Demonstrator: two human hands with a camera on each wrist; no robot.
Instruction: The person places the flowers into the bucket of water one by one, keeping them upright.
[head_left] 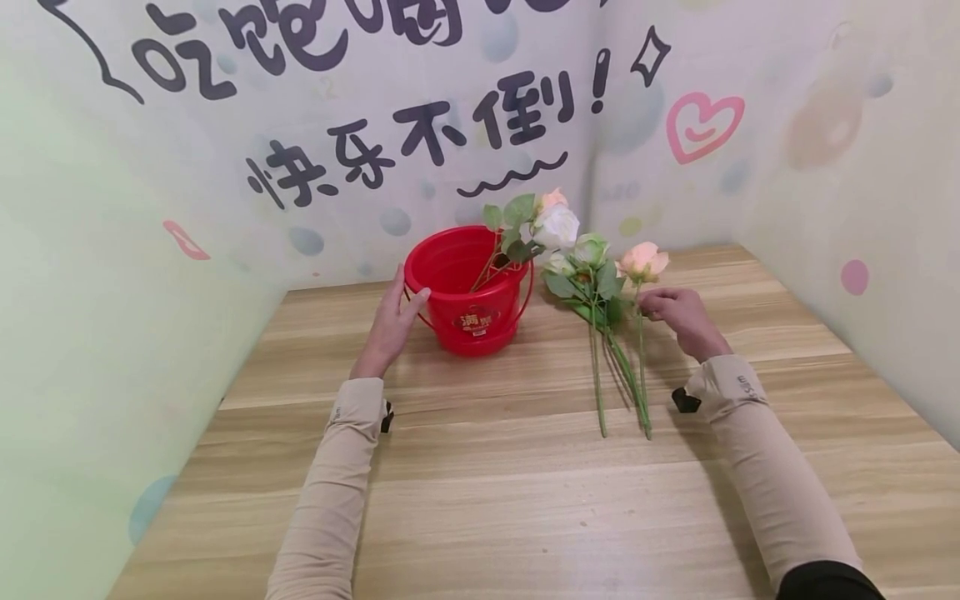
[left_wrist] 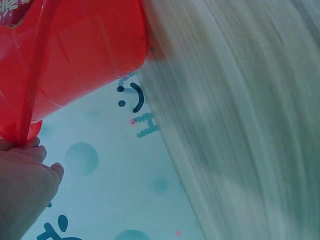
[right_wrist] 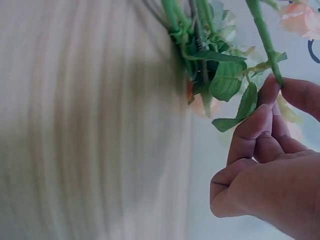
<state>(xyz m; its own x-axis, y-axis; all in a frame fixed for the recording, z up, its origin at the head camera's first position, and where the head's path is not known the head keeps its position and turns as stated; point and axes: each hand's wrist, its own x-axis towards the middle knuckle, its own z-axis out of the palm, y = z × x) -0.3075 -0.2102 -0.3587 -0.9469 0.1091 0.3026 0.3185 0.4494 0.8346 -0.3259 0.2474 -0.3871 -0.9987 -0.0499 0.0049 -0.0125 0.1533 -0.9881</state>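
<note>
1. Head view: a red bucket (head_left: 459, 332) stands on the wooden table (head_left: 480, 492), just above the centre of the frame. The left hand (head_left: 386, 327) rests against its left side, fingers along the outside and thumb at the rim; it looks laid on rather than clenched. A white flower (head_left: 557, 227) leans out over the bucket's right side, its stem running down inside.

2. Same view, right of centre: the right hand (head_left: 682, 319) pinches the stem of a pink flower (head_left: 643, 262) just below the bloom. The flower's long axis runs nearly up and down the frame, bloom at the top, stem end towards the lower edge. The bucket lies to the left of this hand, with a bunch of loose flowers (head_left: 592, 279) between them. The right hand is nearer the loose flowers; the left is nearer the bucket.

3. Left wrist view: the bucket fills the upper left, its handle (left_wrist: 36, 75) slanting down towards the fingertips at the lower left. They touch near the rim; whether they press on the handle too, I cannot tell.

4. Right wrist view: at the right, thumb and fingertip close on a green stem (right_wrist: 262, 40) slanting down from the top edge. Leaves (right_wrist: 228, 80) hang just beside the fingers.
</note>
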